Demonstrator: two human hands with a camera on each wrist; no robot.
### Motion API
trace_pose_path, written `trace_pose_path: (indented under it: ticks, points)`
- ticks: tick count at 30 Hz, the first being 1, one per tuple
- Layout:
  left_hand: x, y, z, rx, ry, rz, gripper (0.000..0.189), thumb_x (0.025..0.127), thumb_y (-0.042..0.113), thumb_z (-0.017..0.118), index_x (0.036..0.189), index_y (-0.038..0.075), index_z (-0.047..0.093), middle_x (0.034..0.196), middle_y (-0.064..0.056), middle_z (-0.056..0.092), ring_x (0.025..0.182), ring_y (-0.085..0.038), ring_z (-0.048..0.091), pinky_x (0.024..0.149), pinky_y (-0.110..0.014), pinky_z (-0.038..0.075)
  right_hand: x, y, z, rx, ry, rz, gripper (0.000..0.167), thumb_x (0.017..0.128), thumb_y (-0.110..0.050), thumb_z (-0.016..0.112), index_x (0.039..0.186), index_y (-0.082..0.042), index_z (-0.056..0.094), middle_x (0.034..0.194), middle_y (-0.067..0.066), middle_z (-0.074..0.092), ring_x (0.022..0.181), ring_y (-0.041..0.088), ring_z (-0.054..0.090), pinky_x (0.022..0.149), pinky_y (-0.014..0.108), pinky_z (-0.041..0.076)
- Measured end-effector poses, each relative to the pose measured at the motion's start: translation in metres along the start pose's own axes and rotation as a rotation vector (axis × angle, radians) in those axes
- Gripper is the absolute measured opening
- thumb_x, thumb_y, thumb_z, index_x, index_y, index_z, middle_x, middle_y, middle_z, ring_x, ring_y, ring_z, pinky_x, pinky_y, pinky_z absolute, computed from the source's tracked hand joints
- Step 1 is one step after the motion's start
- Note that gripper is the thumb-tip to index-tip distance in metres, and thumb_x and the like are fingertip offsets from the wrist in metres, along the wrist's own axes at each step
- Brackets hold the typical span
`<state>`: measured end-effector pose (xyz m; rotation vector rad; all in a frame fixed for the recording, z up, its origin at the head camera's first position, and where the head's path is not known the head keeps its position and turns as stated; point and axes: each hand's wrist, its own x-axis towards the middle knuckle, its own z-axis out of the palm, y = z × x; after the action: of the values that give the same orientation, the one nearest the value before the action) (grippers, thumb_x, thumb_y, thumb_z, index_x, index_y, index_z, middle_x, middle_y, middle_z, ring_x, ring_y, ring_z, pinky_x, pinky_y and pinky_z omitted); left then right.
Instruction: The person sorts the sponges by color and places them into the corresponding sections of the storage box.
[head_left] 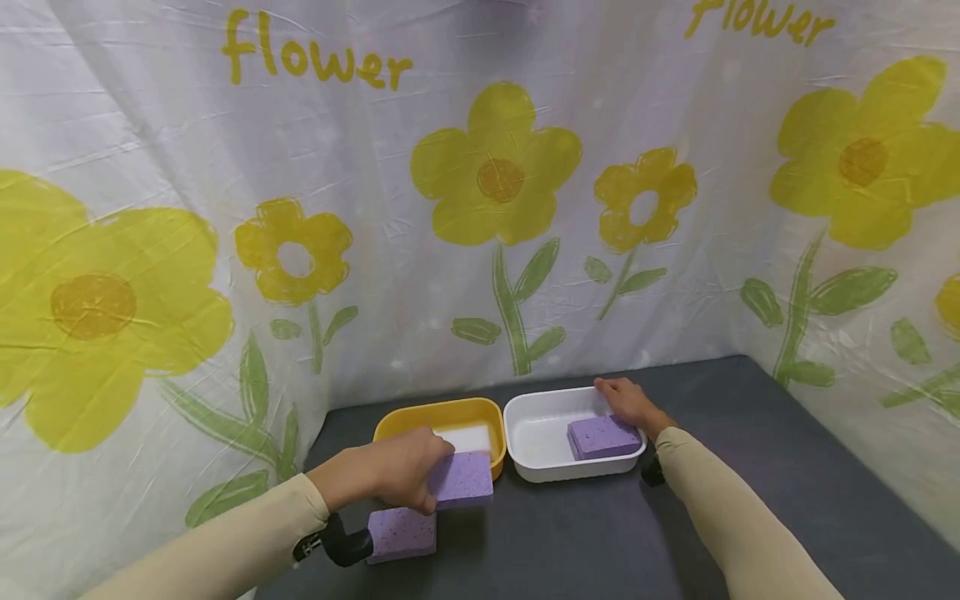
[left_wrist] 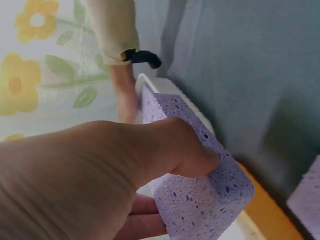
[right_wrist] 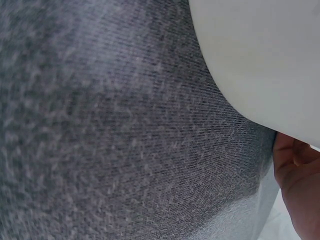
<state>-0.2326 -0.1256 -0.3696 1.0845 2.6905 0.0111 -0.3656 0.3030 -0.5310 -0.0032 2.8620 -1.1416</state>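
Observation:
My left hand (head_left: 405, 471) pinches a purple porous sponge (head_left: 463, 479) between thumb and fingers, over the front of the yellow container (head_left: 386, 423). In the left wrist view the thumb lies across the face of the held sponge (left_wrist: 195, 200). A second purple sponge (head_left: 405, 537) lies on the dark table below this hand. At the right end of the white container (head_left: 536, 450), my right hand (head_left: 633, 404) grips the rim; in the right wrist view its fingers (right_wrist: 285, 150) are against the outer wall. Another purple sponge (head_left: 603, 437) sits inside that container.
A white block (head_left: 468, 439) lies in the yellow container, which stands side by side with the white one. The dark grey table (head_left: 570, 542) runs back to a white curtain (head_left: 390, 250) printed with yellow flowers.

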Motion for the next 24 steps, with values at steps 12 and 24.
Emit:
trace_pose_path:
  ticks: [12, 24]
  points:
    - [0.048, 0.006, -0.016, -0.004, 0.064, 0.024, 0.048, 0.079, 0.029, 0.095, 0.118, 0.007, 0.076, 0.096, 0.002, 0.07, 0.089, -0.015, 0.061, 0.08, -0.029, 0.058, -0.002, 0.001, 0.0, 0.006, 0.006, 0.004, 0.064, 0.119, -0.045, 0.036, 0.155, 0.005, 0.056, 0.157, 0.031, 0.056, 0.148, 0.053, 0.05, 0.122, 0.066, 0.04]
    - [0.102, 0.012, -0.009, 0.018, 0.142, 0.045, 0.046, 0.078, 0.033, 0.095, 0.11, 0.005, 0.078, 0.091, -0.001, 0.074, 0.079, -0.014, 0.061, 0.07, -0.029, 0.055, -0.002, -0.001, -0.001, -0.001, 0.022, -0.025, 0.063, 0.119, -0.043, 0.037, 0.152, 0.007, 0.059, 0.154, 0.032, 0.059, 0.146, 0.055, 0.052, 0.121, 0.067, 0.042]
